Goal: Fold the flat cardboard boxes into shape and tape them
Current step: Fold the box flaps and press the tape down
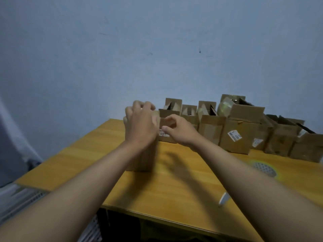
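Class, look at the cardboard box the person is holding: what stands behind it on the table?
Behind the cardboard box, a row of open boxes lines the wall. Both hands hide the nearest ones' lower parts.

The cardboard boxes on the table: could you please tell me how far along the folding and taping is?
Done: a row of shaped boxes stands along the wall, top flaps open. In hand: the left hand and right hand work on an upright box. Left: whether it is taped cannot be seen.
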